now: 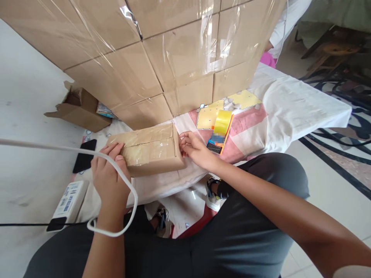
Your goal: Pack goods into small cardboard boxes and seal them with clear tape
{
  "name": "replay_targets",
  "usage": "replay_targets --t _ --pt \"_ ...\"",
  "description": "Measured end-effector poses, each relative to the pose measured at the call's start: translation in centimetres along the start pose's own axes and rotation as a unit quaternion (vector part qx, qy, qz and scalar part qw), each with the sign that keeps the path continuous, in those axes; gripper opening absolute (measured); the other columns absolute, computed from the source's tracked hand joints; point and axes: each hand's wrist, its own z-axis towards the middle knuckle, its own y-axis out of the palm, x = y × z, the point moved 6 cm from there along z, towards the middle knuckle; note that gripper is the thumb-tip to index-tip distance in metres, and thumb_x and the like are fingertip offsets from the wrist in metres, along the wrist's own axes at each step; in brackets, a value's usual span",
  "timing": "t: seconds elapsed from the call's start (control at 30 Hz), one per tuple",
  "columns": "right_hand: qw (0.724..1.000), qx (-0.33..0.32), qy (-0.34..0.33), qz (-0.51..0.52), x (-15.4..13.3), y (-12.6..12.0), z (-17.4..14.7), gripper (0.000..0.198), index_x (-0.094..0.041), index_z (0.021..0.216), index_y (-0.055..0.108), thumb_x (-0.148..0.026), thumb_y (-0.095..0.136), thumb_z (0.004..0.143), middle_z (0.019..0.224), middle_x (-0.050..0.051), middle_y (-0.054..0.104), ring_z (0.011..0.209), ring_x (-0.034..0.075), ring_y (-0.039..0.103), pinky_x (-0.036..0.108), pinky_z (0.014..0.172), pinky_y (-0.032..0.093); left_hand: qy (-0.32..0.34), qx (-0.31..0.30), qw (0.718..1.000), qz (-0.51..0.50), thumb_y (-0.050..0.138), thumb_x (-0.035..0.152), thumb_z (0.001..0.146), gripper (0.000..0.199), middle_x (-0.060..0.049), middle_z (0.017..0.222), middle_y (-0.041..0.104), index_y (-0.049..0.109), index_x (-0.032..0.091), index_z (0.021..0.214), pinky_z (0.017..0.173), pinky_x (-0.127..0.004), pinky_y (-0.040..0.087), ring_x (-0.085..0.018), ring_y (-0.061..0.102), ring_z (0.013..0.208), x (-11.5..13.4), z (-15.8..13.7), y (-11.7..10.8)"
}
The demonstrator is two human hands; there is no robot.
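Note:
A small taped cardboard box (150,148) lies lengthwise on the cloth-covered table in front of me, with clear tape across its top seam. My left hand (111,170) grips its left end, fingers bent over the top. At the right end, my right hand (195,148) has its fingers curled against the end face; the tips are partly hidden there. Just right of that hand lies a tape dispenser (222,131) with an orange frame and a yellow tape roll.
A stack of cardboard boxes (185,58) under clear film rises behind. An open carton (87,110), a black phone-like slab (84,155) and a white power strip (69,202) are at left. A white cable (127,173) loops over my left forearm. Someone's white sleeve (290,23) shows far right.

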Motion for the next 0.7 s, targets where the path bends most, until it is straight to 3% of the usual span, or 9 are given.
replay_targets --t 0.1,0.17,0.37,0.47,0.57,0.7 --pt "0.998 -0.001 0.016 0.059 0.6 -0.2 -0.3 0.038 -0.027 0.110 0.046 -0.030 0.066 0.077 0.083 -0.008 0.055 0.062 0.010 0.056 0.027 0.064 0.046 -0.008 -0.004 1.000 0.004 0.036 0.034 0.107 0.048 -0.018 0.137 0.067 0.068 0.009 0.132 0.122 -0.045 0.038 -0.027 0.057 0.136 0.0 0.1 0.1" --pt "0.996 0.036 0.019 0.076 1.3 -0.7 -0.5 0.039 -0.027 0.105 0.047 -0.031 0.071 0.075 0.080 -0.008 0.057 0.062 0.010 0.055 0.026 0.062 0.045 -0.009 -0.003 1.000 0.008 0.036 0.034 0.107 0.048 -0.017 0.138 0.067 0.068 0.010 0.132 0.122 -0.045 0.038 -0.027 0.057 0.136 0.1 0.1 0.1" --pt "0.988 0.147 0.022 0.030 2.5 -1.7 -1.6 0.021 -0.024 0.089 0.061 -0.034 0.074 0.076 0.079 -0.003 0.062 0.068 0.013 0.057 0.029 0.067 0.048 -0.007 -0.017 1.000 0.012 0.035 0.032 0.108 0.048 -0.017 0.139 0.066 0.067 0.009 0.134 0.123 -0.047 0.037 -0.027 0.056 0.138 0.3 0.2 0.4" --pt "0.988 0.151 0.019 0.003 2.3 -1.4 -2.4 0.019 -0.025 0.098 0.075 -0.035 0.069 0.082 0.089 0.001 0.070 0.080 0.017 0.063 0.034 0.079 0.052 -0.008 -0.016 1.000 0.010 0.035 0.032 0.108 0.047 -0.017 0.139 0.066 0.068 0.009 0.134 0.123 -0.048 0.037 -0.027 0.056 0.138 0.3 0.3 0.4" --pt "0.989 0.141 -0.025 -0.027 1.8 -1.1 -3.1 0.019 -0.029 0.098 0.080 -0.032 0.065 0.087 0.100 0.002 0.072 0.094 0.020 0.066 0.038 0.090 0.053 -0.006 -0.022 1.000 0.002 0.036 0.032 0.108 0.048 -0.020 0.138 0.067 0.068 0.006 0.133 0.124 -0.047 0.037 -0.027 0.056 0.138 0.2 0.3 0.4" --pt "0.992 0.103 -0.059 -0.052 1.7 -0.8 -3.4 0.027 -0.030 0.096 0.084 -0.023 0.058 0.089 0.101 0.002 0.069 0.095 0.019 0.065 0.037 0.093 0.053 -0.007 -0.028 1.000 0.002 0.036 0.035 0.108 0.049 -0.020 0.139 0.067 0.069 0.007 0.132 0.124 -0.047 0.036 -0.028 0.055 0.139 0.1 0.4 0.4"
